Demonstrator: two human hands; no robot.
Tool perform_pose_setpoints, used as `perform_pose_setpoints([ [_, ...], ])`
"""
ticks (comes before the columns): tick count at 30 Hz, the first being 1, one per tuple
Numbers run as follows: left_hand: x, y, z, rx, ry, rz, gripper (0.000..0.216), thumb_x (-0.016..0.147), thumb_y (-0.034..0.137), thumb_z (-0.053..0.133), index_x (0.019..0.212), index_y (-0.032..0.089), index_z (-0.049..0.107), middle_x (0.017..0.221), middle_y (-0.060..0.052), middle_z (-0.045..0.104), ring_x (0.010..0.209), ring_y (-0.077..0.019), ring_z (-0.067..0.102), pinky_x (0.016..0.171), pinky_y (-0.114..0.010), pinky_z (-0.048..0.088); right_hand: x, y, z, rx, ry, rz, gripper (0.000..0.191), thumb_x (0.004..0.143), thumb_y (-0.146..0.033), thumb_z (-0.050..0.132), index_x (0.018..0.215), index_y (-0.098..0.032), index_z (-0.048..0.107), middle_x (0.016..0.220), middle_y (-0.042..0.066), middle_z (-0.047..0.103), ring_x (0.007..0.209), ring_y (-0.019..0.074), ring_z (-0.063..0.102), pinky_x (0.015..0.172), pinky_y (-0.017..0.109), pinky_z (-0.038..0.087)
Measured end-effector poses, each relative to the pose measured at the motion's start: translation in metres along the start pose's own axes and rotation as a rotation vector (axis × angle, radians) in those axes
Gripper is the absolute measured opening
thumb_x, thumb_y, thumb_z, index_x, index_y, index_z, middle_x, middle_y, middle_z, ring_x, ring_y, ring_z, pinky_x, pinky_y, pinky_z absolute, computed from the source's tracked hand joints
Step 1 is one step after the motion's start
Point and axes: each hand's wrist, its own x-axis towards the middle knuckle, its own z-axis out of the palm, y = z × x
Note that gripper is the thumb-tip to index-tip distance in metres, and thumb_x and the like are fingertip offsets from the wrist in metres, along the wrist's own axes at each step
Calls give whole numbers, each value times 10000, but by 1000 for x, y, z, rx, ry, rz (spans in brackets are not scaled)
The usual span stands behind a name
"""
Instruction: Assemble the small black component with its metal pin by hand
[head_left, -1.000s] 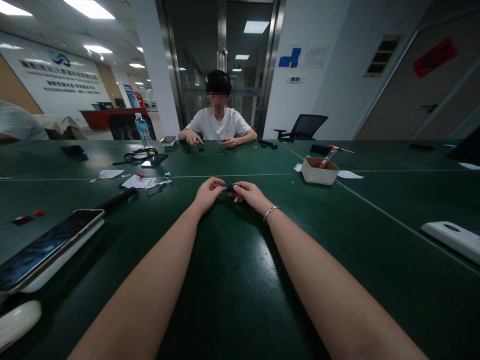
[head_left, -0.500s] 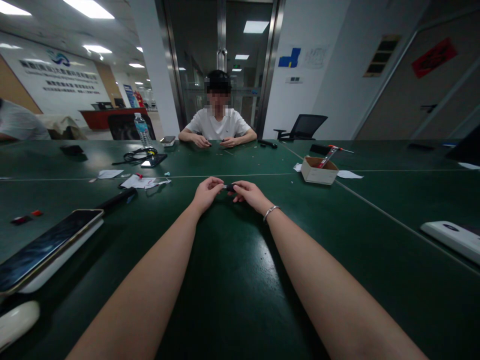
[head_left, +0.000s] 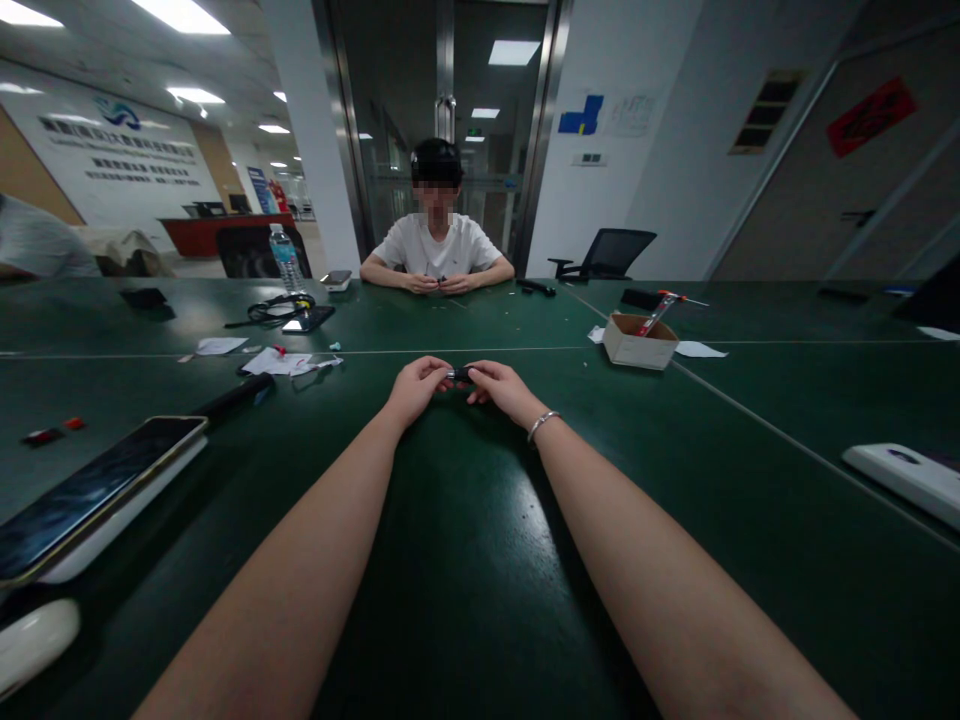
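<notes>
Black part (head_left: 462,375): short, seemingly rounded body with a pale, metallic-looking tip toward the left; held between both hands near the middle of the view. Contact with the tabletop (head_left: 457,560) cannot be told.
Left hand (head_left: 415,388): thumb and fingertips narrowed to a pinch at the pale tip.
Right hand (head_left: 506,388): pinched on the dark body, lower fingers curled beneath; a smooth silver bracelet (head_left: 542,427) rings the wrist.
Grip purpose: one end per hand, apparently to steady a part too small for a full palm grip, leaving its middle in view.
Box (head_left: 639,345): pale, straight-walled, right of and beyond the hands; a red-and-silver tool (head_left: 658,314) leans over its rim, probably for easy pickup.
Phone (head_left: 97,490): flat, glossy glass, lying on a white slab (head_left: 127,514) at left, seemingly parked outside the working area.
Tabletop finish: dark green, smooth, reflective, with pale seams.
Papers (head_left: 279,363): thin, white, irregular, left of the hands.
</notes>
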Motion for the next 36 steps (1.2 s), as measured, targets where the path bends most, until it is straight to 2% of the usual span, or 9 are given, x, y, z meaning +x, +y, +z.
perform_pose_setpoints([
  [4,2,-4,-2,63,0,-6,262,760,401,622,811,144,636,682,-37,666,637,-141,605,671,-292,477,-1,-1,0,-6,3,4,113,909,-143,541,990,-132,619,809,50,708,498,59,608,468,151,446],
  [8,4,-12,-4,136,51,100,271,768,418,616,846,160,647,754,-34,677,713,-149,625,697,-282,469,-1,-1,0,-2,3,2,116,898,-163,570,998,-135,623,816,54,711,500,62,610,466,152,449],
  [11,4,-14,-4,128,67,150,256,778,414,611,886,182,617,716,-6,654,704,-146,628,687,-272,463,-1,-1,0,5,2,2,116,897,-165,574,998,-135,621,802,51,710,499,63,611,462,151,449],
  [14,2,-12,-3,114,45,136,241,785,418,595,839,183,599,698,-3,646,686,-142,624,688,-275,464,-2,-2,0,7,14,7,111,906,-146,551,993,-132,618,787,48,709,495,61,610,462,147,449],
  [20,3,-9,-3,66,25,93,193,718,319,641,835,167,628,733,-27,671,716,-153,632,718,-290,475,-3,-4,1,14,22,10,93,906,-147,547,967,-131,616,769,42,702,482,61,602,455,148,443],
  [25,6,-14,-4,106,32,81,264,750,405,621,829,154,645,729,-48,680,685,-151,617,706,-297,472,-4,-6,3,12,41,26,112,914,-112,514,980,-123,604,764,40,694,474,57,598,459,147,440],
  [30,3,-13,-5,247,60,70,332,780,495,579,783,170,647,715,-40,682,659,-151,597,668,-287,442,-3,-5,4,-6,43,33,119,917,-124,512,993,-127,603,762,38,696,480,60,602,457,146,439],
  [36,6,-14,-11,331,167,64,434,850,543,443,756,172,650,696,-42,670,627,-151,570,621,-273,409,-1,-2,2,5,62,37,139,939,-159,485,1024,-134,592,824,64,712,489,62,612,461,149,451],
])
